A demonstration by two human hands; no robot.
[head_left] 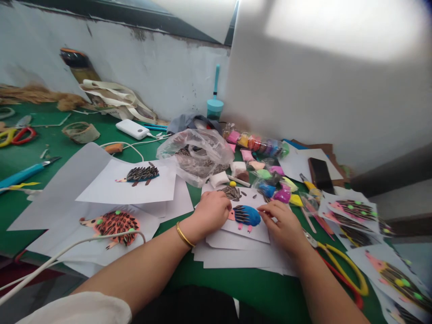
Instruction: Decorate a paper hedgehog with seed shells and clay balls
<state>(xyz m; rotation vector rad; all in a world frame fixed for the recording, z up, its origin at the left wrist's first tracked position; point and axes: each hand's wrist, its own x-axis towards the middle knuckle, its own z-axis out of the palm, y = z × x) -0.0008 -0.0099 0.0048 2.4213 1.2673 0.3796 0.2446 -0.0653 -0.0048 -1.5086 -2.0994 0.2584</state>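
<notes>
A blue clay hedgehog (pixel 251 215) with a pink face and feet lies on white paper in front of me. Dark striped sunflower seeds stand in rows on the front part of its back; the rear is bare blue clay. My left hand (pixel 212 211), fingers curled together, rests on the paper by the hedgehog's head. At its rear end is my right hand (pixel 282 225), with thumb and forefinger drawn together. Whatever either hand may hold is too small to make out. Just behind lies a small pile of sunflower seeds (pixel 232 193), with a few loose ones beside it.
Behind stands an open plastic bag of seeds (pixel 199 155) near several coloured clay packets (pixel 266 189). Finished hedgehog pictures lie left (pixel 113 225) and right (pixel 398 274). Yellow-and-red-handled scissors (pixel 349 265) sit by my right forearm. A white cable (pixel 67 249) crosses the left papers.
</notes>
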